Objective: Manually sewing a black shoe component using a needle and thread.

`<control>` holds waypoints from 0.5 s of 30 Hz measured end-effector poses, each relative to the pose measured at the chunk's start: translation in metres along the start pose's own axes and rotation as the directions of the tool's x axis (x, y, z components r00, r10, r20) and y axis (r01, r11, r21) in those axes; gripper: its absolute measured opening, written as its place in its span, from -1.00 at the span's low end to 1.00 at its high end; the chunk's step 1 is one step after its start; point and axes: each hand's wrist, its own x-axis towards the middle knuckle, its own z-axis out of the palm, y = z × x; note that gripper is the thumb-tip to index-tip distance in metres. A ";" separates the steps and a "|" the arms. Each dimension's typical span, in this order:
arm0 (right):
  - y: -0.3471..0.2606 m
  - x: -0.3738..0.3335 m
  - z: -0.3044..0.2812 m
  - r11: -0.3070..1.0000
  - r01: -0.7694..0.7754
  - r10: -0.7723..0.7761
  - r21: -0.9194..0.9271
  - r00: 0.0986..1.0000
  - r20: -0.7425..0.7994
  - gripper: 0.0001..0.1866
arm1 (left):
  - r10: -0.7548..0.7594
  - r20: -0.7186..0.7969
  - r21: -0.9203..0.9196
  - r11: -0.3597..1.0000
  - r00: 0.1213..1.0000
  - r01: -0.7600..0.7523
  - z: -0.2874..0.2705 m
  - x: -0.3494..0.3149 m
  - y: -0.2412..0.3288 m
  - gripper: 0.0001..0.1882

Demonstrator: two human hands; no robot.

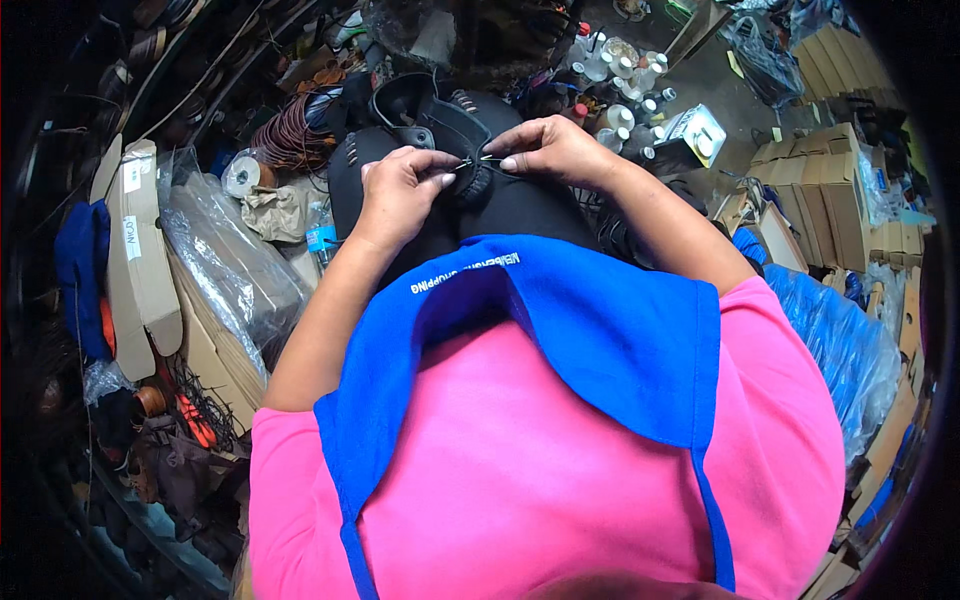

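A black leather-like piece (455,125) with a curved upright wall rests between my knees. Part of its near side has a ridged edge. My left hand (395,190) pinches a thin, shiny needle (463,165) at the near side of this piece. From the other side, my right hand (560,150) pinches a second needle (489,157), its fingertips close to those of the left. Both hands are closed, only a small gap apart. Any thread on the needles is too fine to make out. A blue apron (620,340) covers my lap's near part.
Left of my legs lie a coil of brown cord (290,140), a plastic bottle (320,235), clear plastic wrap (230,260) and cardboard (140,260). White bottles (620,70) and a white container (697,135) stand at the far right. Cardboard boxes (815,170) are stacked beyond my right arm.
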 end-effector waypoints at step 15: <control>-0.016 0.010 -0.005 0.997 -0.080 0.079 0.003 0.995 0.060 -0.84 | 0.193 0.181 0.362 0.899 0.964 -0.248 -0.011 0.025 0.026 -0.90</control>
